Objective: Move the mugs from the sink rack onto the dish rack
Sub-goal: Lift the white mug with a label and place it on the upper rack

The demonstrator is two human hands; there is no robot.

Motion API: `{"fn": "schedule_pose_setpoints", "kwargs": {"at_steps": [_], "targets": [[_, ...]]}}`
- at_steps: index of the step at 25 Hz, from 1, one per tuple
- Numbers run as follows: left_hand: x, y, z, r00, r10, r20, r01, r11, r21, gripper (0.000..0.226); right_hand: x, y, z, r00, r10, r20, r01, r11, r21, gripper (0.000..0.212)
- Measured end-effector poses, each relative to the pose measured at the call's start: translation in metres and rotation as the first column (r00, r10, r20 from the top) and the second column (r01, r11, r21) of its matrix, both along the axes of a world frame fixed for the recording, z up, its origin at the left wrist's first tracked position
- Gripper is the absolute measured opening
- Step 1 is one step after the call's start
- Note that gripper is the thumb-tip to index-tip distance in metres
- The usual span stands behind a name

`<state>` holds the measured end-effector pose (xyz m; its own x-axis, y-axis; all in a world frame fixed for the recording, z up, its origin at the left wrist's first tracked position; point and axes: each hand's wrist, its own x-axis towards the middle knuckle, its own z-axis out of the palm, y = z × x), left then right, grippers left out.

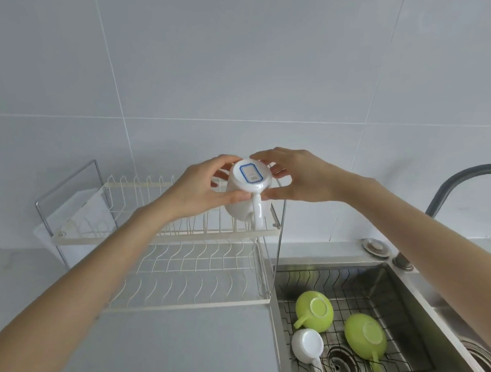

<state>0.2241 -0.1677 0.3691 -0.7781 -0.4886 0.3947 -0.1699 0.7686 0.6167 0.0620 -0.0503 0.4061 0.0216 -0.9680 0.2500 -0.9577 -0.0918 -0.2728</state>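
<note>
A white mug (245, 197) with a blue-bordered label on its base is held upside down, its handle toward me. My left hand (202, 186) grips its left side and my right hand (298, 178) holds its right side and top. The mug hangs over the right end of the upper tier of the white two-tier dish rack (163, 240). In the sink, on the black wire sink rack (354, 297), lie two green mugs (314, 311) (365, 338) and a small white mug (307, 346), all upside down.
A grey faucet (458, 184) arches over the sink at the right. A round metal cap (375, 247) sits on the counter behind the steel sink (403, 285). The drain (343, 361) shows under the sink rack. Grey counter lies in front of the dish rack, with a tiled wall behind.
</note>
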Motion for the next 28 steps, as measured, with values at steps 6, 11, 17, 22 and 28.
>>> {"fn": "schedule_pose_setpoints", "kwargs": {"at_steps": [6,11,17,22,28], "targets": [[-0.027,-0.058,0.008,0.997,0.009,0.08,-0.014,0.999,0.052,0.053,-0.02,-0.063,-0.001,0.999,-0.043,-0.019,0.044,0.998,0.05,0.065],[-0.049,-0.094,-0.02,0.977,-0.005,0.213,-0.025,0.99,0.138,0.052,-0.033,-0.106,-0.026,0.984,-0.074,-0.159,0.11,0.967,0.232,0.072],[-0.061,-0.11,-0.053,0.948,-0.03,0.318,-0.044,0.974,0.222,0.056,-0.036,-0.127,-0.051,0.966,-0.056,-0.254,0.151,0.915,0.374,0.059],[-0.06,-0.107,-0.062,0.939,-0.037,0.342,-0.034,0.979,0.199,0.051,-0.033,-0.13,-0.06,0.943,-0.063,-0.327,0.189,0.91,0.369,0.053],[-0.057,-0.104,-0.065,0.919,-0.037,0.394,-0.052,0.976,0.212,0.055,-0.032,-0.126,-0.057,0.948,-0.043,-0.314,0.174,0.899,0.401,0.049]]}}
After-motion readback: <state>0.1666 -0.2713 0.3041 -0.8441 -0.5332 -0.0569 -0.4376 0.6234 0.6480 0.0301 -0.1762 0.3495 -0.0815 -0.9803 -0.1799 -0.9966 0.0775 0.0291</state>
